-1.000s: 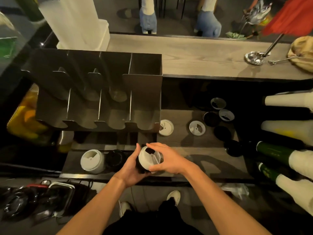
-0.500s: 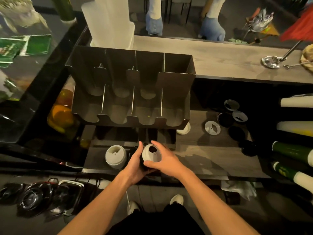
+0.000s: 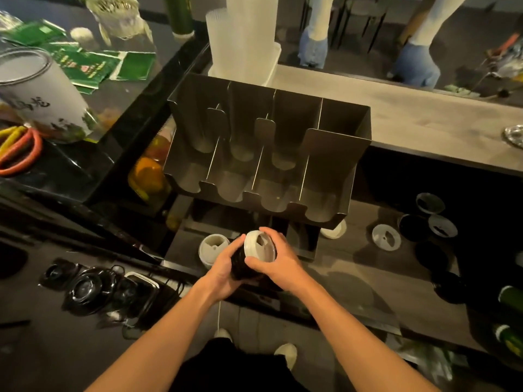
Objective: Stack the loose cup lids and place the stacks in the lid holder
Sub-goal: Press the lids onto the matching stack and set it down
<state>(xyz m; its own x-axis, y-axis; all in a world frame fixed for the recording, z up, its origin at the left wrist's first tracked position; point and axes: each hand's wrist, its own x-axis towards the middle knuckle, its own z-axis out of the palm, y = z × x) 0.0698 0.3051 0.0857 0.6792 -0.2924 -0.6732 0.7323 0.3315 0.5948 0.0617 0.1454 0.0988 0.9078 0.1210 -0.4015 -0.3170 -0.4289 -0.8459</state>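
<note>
Both my hands hold one stack of lids (image 3: pixel 254 250) just in front of the metal lid holder (image 3: pixel 334 154); the stack is black with a white lid at its top end. My left hand (image 3: pixel 223 267) cups the black part from the left, and my right hand (image 3: pixel 278 263) grips the white end. A second white lid stack (image 3: pixel 213 247) stands on the wooden shelf (image 3: pixel 353 267) just left of my hands. Loose white lids (image 3: pixel 386 237) and black lids (image 3: pixel 410 227) lie scattered on the shelf to the right. The holder's four slots look empty.
A tall stack of clear cups (image 3: pixel 243 38) stands behind the holder. Green bottles (image 3: pixel 512 298) lie at the right edge. A glass jar (image 3: pixel 39 97) and green packets sit on the left counter. Black plastic containers (image 3: pixel 85 290) lie low on the left.
The view has shifted, so the holder now sits further right and closer. My hands keep the same hold on the lid stack, raised slightly toward the holder's front.
</note>
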